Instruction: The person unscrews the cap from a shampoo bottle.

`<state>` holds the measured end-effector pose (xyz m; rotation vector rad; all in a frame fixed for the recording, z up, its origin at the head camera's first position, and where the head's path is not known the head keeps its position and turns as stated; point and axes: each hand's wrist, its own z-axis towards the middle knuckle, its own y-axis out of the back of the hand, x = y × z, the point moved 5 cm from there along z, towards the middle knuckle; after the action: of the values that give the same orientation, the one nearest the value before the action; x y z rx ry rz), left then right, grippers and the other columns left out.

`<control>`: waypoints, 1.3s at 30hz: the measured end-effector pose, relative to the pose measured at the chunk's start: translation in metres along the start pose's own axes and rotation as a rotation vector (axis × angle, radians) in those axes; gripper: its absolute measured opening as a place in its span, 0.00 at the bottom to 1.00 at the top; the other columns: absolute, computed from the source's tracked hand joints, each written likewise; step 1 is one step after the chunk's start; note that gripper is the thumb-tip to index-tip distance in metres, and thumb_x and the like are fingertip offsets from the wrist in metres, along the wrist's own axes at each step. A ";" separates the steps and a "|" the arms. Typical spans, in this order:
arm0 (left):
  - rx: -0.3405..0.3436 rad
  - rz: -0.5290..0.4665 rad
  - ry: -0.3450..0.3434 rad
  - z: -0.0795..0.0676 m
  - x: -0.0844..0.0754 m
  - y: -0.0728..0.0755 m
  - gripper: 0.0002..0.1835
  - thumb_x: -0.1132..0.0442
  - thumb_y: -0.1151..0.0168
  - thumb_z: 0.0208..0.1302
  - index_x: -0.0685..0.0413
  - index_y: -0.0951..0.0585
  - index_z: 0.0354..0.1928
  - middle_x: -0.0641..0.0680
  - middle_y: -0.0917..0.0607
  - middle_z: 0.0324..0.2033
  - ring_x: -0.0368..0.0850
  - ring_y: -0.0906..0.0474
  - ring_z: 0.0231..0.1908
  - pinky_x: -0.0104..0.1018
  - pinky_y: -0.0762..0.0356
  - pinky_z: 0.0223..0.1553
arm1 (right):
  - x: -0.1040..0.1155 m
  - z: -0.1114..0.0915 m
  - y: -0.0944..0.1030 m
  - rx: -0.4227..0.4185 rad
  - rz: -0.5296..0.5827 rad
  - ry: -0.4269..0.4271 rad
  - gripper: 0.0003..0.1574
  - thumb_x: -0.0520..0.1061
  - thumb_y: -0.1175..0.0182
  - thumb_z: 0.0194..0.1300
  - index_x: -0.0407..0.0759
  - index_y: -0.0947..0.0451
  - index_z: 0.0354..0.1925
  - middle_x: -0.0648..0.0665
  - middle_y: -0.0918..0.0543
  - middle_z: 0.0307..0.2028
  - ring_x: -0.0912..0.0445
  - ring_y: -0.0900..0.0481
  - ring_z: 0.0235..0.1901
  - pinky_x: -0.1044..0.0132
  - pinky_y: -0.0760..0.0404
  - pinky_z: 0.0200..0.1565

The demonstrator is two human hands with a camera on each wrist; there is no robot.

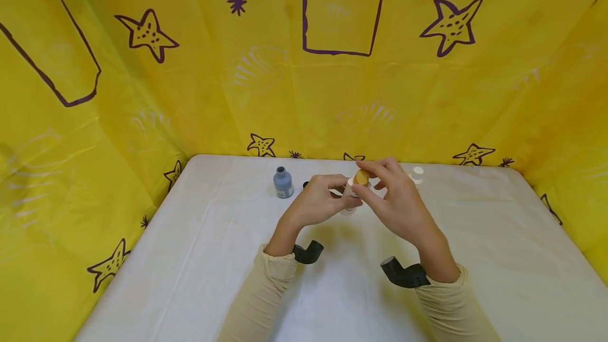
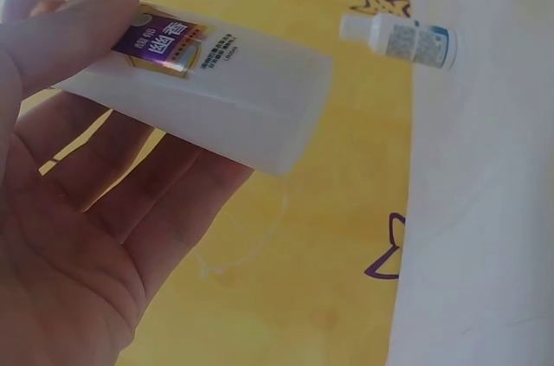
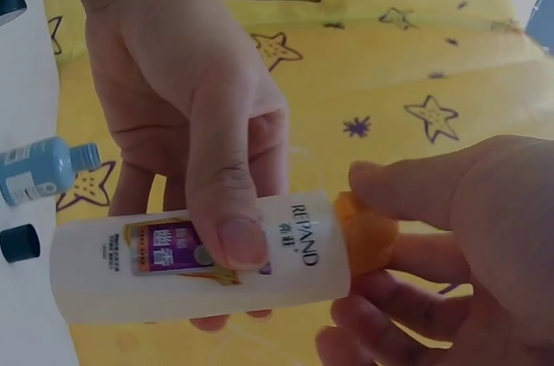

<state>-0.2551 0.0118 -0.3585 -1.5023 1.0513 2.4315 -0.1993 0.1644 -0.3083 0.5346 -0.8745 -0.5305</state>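
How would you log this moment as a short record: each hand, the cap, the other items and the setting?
Left hand: the left hand grips the white bottle around its body
Right hand: the right hand pinches the orange cap between thumb and fingers
Cap position: at the white bottle's top end; whether tightened, cannot tell
Other items: blue bottle, upright with its neck uncovered; dark cap beside it; small white bottle farther right
Surface: white-covered table
Backdrop: yellow cloth with starfish drawings

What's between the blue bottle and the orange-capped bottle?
In the head view, a small dark cap, partly hidden, then the left hand.
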 end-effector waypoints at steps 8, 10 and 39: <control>-0.002 0.013 0.015 0.000 0.000 0.002 0.07 0.56 0.29 0.65 0.47 0.18 0.32 0.47 0.20 0.28 0.40 0.19 0.33 0.28 0.14 0.43 | 0.004 0.000 0.000 0.080 0.026 0.085 0.31 0.35 0.36 0.68 0.40 0.26 0.68 0.40 0.20 0.59 0.51 0.24 0.52 0.62 0.18 0.45; -0.007 0.007 0.017 0.000 0.000 0.002 0.07 0.56 0.28 0.65 0.47 0.17 0.32 0.46 0.18 0.29 0.38 0.19 0.34 0.29 0.14 0.43 | 0.003 0.001 0.000 0.091 0.028 0.074 0.33 0.37 0.35 0.69 0.42 0.28 0.70 0.41 0.22 0.61 0.51 0.24 0.53 0.60 0.18 0.45; -0.013 0.002 0.041 0.001 0.003 -0.001 0.07 0.55 0.27 0.64 0.47 0.16 0.36 0.46 0.15 0.32 0.45 0.15 0.38 0.29 0.14 0.45 | 0.000 0.002 0.004 0.027 -0.006 0.080 0.18 0.36 0.37 0.69 0.44 0.16 0.56 0.46 0.16 0.55 0.50 0.23 0.55 0.64 0.20 0.47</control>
<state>-0.2566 0.0125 -0.3609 -1.5619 1.0474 2.4238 -0.1998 0.1665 -0.3051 0.5799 -0.8048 -0.5003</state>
